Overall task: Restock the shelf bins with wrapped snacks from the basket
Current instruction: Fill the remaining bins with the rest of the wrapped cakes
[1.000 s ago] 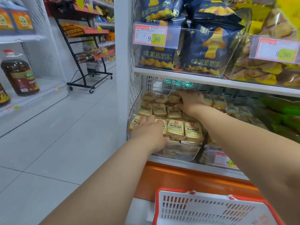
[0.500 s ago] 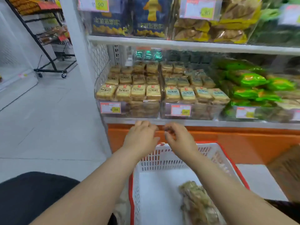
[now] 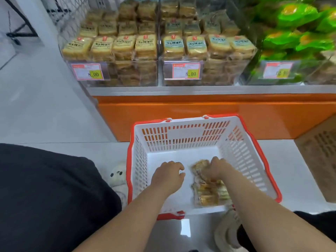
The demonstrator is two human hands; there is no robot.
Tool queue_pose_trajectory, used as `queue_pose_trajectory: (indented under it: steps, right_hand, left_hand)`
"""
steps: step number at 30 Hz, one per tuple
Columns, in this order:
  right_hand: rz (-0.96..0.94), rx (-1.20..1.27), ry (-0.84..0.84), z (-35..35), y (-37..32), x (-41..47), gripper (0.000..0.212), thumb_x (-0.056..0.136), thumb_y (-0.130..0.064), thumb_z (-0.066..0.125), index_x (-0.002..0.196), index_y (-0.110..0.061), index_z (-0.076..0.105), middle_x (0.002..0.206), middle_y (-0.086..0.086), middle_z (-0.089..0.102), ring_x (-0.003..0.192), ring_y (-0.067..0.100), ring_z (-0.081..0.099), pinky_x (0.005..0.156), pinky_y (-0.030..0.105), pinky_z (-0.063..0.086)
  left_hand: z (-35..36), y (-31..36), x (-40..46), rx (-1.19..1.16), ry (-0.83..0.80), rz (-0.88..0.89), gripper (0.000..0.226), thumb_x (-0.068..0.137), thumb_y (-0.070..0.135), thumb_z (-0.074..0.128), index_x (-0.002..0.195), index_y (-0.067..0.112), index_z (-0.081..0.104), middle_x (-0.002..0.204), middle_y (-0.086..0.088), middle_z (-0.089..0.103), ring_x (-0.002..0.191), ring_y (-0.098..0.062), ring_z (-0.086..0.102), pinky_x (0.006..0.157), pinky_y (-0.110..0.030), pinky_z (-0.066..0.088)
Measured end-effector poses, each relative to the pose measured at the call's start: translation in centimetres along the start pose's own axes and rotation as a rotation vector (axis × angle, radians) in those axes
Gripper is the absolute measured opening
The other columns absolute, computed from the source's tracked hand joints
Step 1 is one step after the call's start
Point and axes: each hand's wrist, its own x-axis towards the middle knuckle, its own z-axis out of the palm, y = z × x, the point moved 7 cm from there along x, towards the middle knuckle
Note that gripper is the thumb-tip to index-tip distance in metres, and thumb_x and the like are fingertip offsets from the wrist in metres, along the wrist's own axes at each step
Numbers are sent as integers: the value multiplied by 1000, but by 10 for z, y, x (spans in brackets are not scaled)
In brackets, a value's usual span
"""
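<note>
A white basket with a red rim (image 3: 241,142) stands on the floor before the shelf. Several clear-wrapped golden snacks (image 3: 207,195) lie at its bottom right. My right hand (image 3: 214,169) is down inside the basket, fingers closed on the top of that snack pile. My left hand (image 3: 168,174) hovers over the bare basket floor beside it, fingers curled loosely and holding nothing. Above, two clear shelf bins hold stacked snack packs: the left bin (image 3: 112,70) and the right bin (image 3: 209,70).
An orange shelf base (image 3: 200,113) runs behind the basket. Green bags (image 3: 298,33) fill a bin at the right. A cardboard box (image 3: 320,160) sits to the right of the basket. My dark-clothed knee (image 3: 45,197) is at the left, a pale slipper (image 3: 118,179) beside it.
Both hands have left the shelf bin, passed the basket rim and dropped into the basket. The right hand now closes on the snacks. The view has tilted downward.
</note>
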Motion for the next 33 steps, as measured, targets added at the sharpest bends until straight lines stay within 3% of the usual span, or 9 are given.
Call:
queue_pose_trajectory:
  steps: [4,6,11,14,19,23,28,30,33]
  right_hand:
    - [-45,-23,-160,39,7,27,75,58,-69,69,115,-24,49,129,16,49,130,34,46,99,42,43]
    - [-67,-13,-149,41,8,29,88,64,-53,79,135,-19,40,143,16,37,126,34,46,103,43,43]
    - [-169,163,-162,44,-7,15,42,71,-11,76,93,-26,44,98,0,55,95,22,54,70,28,43]
    - [-212,220,-168,47,-14,7,46,71,-15,77,99,-22,41,96,0,54,93,21,54,71,29,45]
    - [-368,571,36,8,-52,-21,44,75,-26,78,90,-27,36,99,4,55,76,14,52,66,31,44]
    - [-484,705,12,-28,-95,-59,44,79,-30,77,104,-21,41,99,-1,57,77,11,57,64,23,46]
    - [-473,718,-92,-77,-112,-96,38,82,-33,76,107,-21,50,97,-1,57,58,9,56,52,20,44]
    - [-500,609,55,-104,-116,-110,35,81,-32,78,102,-24,51,97,-5,57,69,8,56,56,20,42]
    - [-669,469,195,-128,-145,-143,49,74,-28,83,105,-31,46,139,-5,38,107,12,51,80,20,43]
  left_hand:
    - [-3,-5,16,-62,40,-22,34,100,33,48,131,24,58,131,2,59,121,-19,51,102,-39,44]
    - [-1,-8,21,-106,40,-42,34,100,32,49,131,23,58,131,2,58,122,-19,51,102,-38,44]
    - [16,-13,29,-312,-4,-126,32,100,31,50,129,21,57,133,3,58,120,-15,53,100,-30,44]
    - [29,-14,28,-445,-79,-207,38,100,32,50,136,19,50,141,-2,51,124,-18,50,99,-29,42]
    - [30,-21,24,-799,-113,-421,62,95,48,54,147,25,31,141,-6,45,123,-23,51,104,-34,42]
    - [1,-15,26,-1205,30,-433,44,94,28,63,135,23,46,124,-6,61,97,-18,63,85,-32,54]
    - [-57,-17,13,-1215,193,-378,51,94,8,55,142,20,40,126,-11,60,97,-23,65,60,-26,52]
    - [-79,-20,6,-1160,216,-368,51,94,12,57,142,18,41,125,-11,61,95,-22,66,56,-25,47]
    - [-115,-15,-5,-1055,159,-277,31,95,12,57,126,10,59,103,-8,72,73,-13,68,53,-22,49]
